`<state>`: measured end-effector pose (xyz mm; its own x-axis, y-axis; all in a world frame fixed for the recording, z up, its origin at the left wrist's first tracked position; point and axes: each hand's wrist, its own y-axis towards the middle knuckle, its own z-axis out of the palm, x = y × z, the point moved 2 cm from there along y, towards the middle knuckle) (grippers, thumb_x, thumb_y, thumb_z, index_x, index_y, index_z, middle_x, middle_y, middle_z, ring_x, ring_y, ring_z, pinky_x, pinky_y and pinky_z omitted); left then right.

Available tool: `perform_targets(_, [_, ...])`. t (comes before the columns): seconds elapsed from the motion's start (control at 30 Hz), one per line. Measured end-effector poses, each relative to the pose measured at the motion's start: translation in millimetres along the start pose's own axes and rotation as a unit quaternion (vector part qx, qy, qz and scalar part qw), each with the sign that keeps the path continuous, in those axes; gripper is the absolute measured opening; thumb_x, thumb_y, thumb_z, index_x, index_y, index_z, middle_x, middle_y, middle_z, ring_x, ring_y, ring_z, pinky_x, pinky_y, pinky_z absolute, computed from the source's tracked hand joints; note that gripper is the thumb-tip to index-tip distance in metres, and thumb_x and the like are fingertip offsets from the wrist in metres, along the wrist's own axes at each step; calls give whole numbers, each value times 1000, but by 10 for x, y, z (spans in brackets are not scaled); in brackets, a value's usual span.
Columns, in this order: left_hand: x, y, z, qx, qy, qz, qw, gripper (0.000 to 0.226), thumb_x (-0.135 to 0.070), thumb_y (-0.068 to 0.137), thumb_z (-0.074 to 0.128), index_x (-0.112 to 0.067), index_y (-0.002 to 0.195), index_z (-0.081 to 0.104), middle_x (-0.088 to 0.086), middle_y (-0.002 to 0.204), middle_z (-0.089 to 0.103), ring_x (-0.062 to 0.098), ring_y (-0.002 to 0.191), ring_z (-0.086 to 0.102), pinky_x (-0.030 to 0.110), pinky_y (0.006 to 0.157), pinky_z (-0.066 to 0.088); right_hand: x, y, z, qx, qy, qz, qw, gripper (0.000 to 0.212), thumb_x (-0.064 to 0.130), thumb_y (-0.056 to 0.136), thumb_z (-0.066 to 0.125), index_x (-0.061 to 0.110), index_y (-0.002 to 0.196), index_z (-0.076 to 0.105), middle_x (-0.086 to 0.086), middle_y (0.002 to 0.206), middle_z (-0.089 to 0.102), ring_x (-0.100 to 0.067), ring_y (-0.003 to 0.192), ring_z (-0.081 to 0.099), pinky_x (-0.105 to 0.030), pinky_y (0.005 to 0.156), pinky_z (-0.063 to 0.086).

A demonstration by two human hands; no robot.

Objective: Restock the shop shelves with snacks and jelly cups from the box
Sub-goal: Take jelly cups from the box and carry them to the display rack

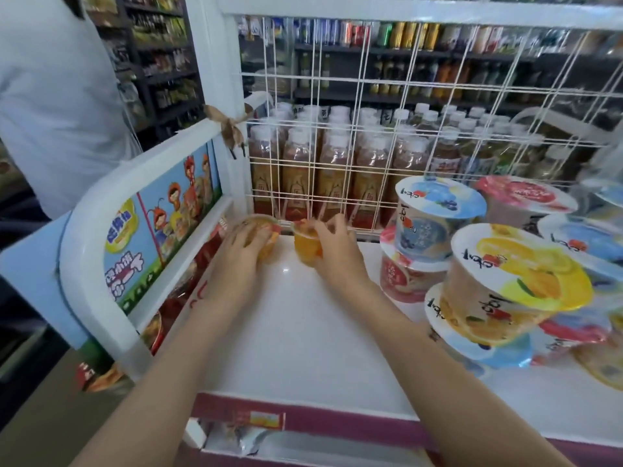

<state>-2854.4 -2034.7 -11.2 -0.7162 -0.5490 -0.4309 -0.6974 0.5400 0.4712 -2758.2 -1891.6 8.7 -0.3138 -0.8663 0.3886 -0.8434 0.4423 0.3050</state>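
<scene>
- My left hand (244,246) lies over a small orange jelly cup (266,235) at the back left of the white shelf (303,332), fingers curled down round its top and sides, so it grips the cup.
- My right hand (332,242) holds a second small orange cup (305,244) just beside the first, thumb and fingers pinching it near the rim; the cup stands upright on the shelf.
- The two small cups sit close together, near the wire grid (371,129) at the back of the shelf; whether they touch each other I cannot tell, the picture is blurred there.
- On the right side of the shelf stands a stack of large jelly tubs (505,281), piled in two or more layers: one with a yellow lid in front, one with a blue lid behind it, red-lidded ones beside and below.
- Behind the grid stand rows of brown drink bottles (337,170) with white caps.
- A cartoon panel (161,227) closes the left end of the shelf, with a brown ribbon bow (229,126) tied at its upper corner.
- A person in a white shirt (57,96) stands at the left, beyond the panel.
- Below the shelf's front edge, crumpled snack packets (236,439) show on the lower level.
</scene>
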Motion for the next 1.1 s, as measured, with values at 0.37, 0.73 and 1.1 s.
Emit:
perform_targets(0.37, [-282,-291,-254,-45,-57,-15,997,54,0,81,56,-13,133,48,15,141,38,32,131,34,34,109,23,189,-260,-63,12,-28,48,998,66,-7,81,50,23,137,31,-12,134,24,-37,113,40,-44,86,44])
perform_targets(0.73, [-1497,-1909,-258,-83,-338,66,935,31,-11,84,42,-10,110,59,3,113,43,18,96,57,19,83,46,-219,-2613,-1051,54,-46,-108,992,31,12,85,56,9,116,53,-15,129,40,-30,115,43,-45,79,52])
perform_targets(1.1, [-3329,-3101,1311,298,-309,259,865,29,5,80,56,-8,104,64,9,115,48,-1,100,43,3,89,32,-2765,-5111,-1910,122,-114,334,928,44,17,86,59,5,127,49,-16,130,40,-36,123,36,-38,104,30])
